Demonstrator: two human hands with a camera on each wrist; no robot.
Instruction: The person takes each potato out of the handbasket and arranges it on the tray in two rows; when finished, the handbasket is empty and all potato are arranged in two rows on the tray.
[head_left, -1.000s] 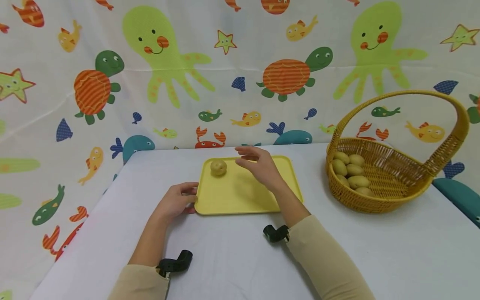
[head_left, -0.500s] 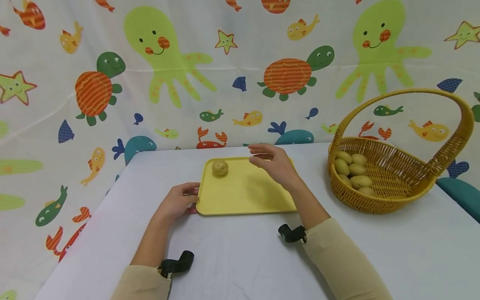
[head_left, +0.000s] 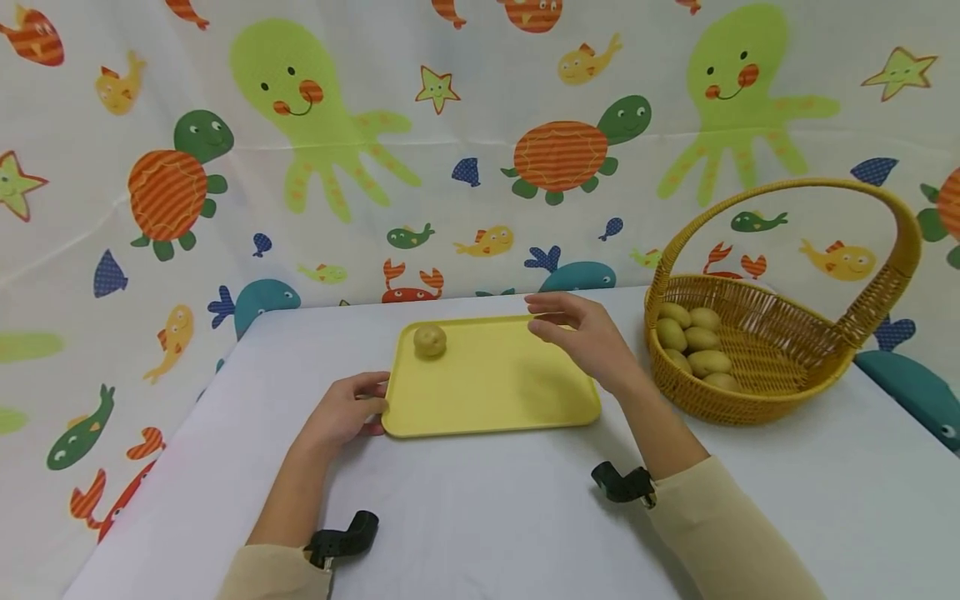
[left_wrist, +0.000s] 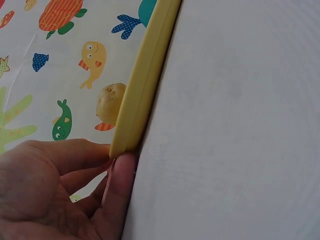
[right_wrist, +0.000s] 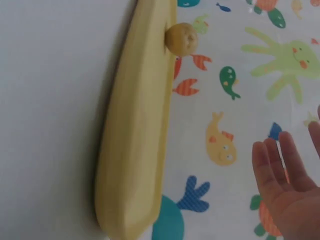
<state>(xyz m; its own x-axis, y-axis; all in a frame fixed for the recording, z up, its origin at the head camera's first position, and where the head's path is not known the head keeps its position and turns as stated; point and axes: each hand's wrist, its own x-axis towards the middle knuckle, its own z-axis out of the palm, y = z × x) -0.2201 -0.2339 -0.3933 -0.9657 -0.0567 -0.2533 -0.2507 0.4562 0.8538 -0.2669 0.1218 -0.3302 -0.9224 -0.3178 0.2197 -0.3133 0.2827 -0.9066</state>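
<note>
The left hand point(head_left: 345, 412) had its thumb and fingers clamped, we judged, on the near left corner of the yellow tray point(head_left: 480, 383), which lay flat on the white surface point(head_left: 465, 517). Inside the tray we saw one potato point(head_left: 430, 341), near the far left corner, with nothing beside it to steady it. To us the likeliest mishap was a roll: a tug or lift at the gripped corner could have tilted the tray under that round shape and set it loose. Further right, the right hand point(head_left: 588, 333) hung over the tray's far right part, fingers and thumb apart, holding nothing; a careless drop could have knocked the rim and jolted the potato. At the far right we saw the wicker basket point(head_left: 720, 408), its potatoes point(head_left: 702, 339) heaped toward its left side. The tall handle point(head_left: 906, 250) arched above, and we thought a hasty reach could snag it and tip the basket.
</note>
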